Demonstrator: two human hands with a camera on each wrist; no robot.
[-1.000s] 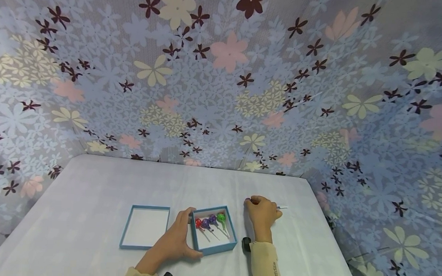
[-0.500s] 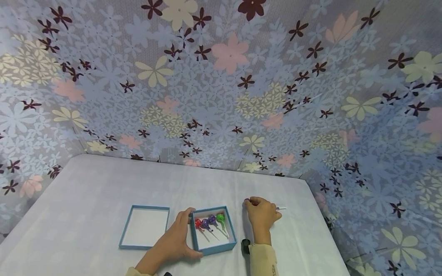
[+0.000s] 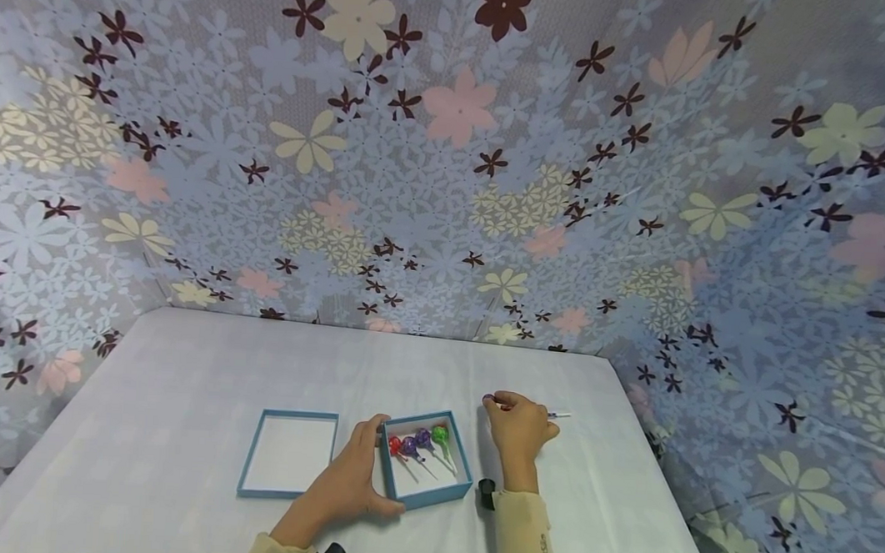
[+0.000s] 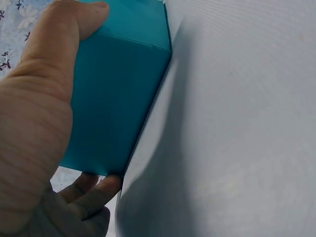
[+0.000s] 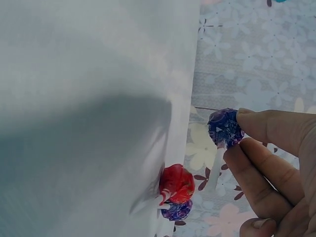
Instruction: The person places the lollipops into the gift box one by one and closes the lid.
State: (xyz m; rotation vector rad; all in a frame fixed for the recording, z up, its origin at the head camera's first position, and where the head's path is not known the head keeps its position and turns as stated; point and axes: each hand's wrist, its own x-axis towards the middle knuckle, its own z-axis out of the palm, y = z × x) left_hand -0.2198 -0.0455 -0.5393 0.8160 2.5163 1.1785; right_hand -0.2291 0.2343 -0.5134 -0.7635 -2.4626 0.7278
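Note:
My left hand point(image 3: 352, 482) holds a blue open-topped box point(image 3: 434, 498) by its left side. The thumb lies at the near corner and the fingers reach round the far corner. Inside the box lie a red lollipop point(image 3: 395, 446), two purple ones and a green lollipop point(image 3: 440, 434), sticks toward the near side. To the right of the box, my right hand point(image 3: 519, 431) pinches a purple-wrapped lollipop point(image 5: 224, 129) by its candy head, between thumb and fingers. On the cloth close by lie a red lollipop point(image 5: 177, 183) and another purple lollipop point(image 5: 177, 211).
A shallow blue-edged lid point(image 3: 275, 495) with a white inside lies left of the box, beside my left forearm. White cloth point(image 3: 181, 396) covers the table. A flower-patterned curtain point(image 3: 447, 185) rises behind it and along the sides.
My right hand has shifted slightly left, with the purple lollipop between its fingers. The left hand keeps its hold on the box, which has hardly moved.

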